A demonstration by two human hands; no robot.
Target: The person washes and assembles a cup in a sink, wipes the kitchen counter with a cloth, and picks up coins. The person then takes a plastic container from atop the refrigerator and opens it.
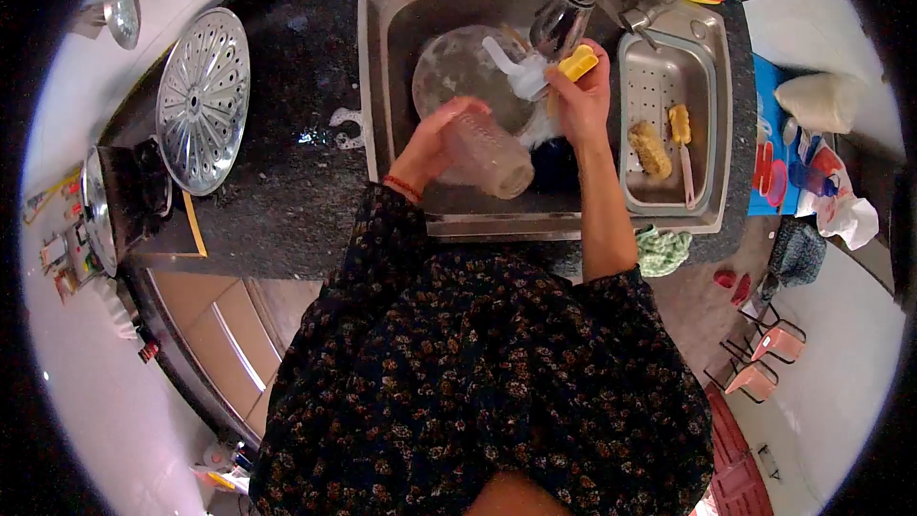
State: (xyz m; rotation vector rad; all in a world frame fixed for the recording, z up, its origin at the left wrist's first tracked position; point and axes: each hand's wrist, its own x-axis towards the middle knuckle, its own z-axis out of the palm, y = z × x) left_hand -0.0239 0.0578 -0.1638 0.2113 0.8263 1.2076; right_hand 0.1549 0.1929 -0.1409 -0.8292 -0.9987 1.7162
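Observation:
My left hand is wrapped around a clear textured cup, tilted over the sink basin. Below the faucet, my right hand is closed on a white plastic piece with a curved arm and a yellow piece. Whether these two pieces are joined, I cannot tell. Behind both hands, a large round pan or basin holding cloudy water sits in the sink. Something dark blue lies beneath my right hand, partly hidden.
On the right, a perforated drain tray holds a sponge and a yellow-headed brush. A green-white cloth hangs at the counter's front edge. A perforated steamer plate stands on the left of the dark counter.

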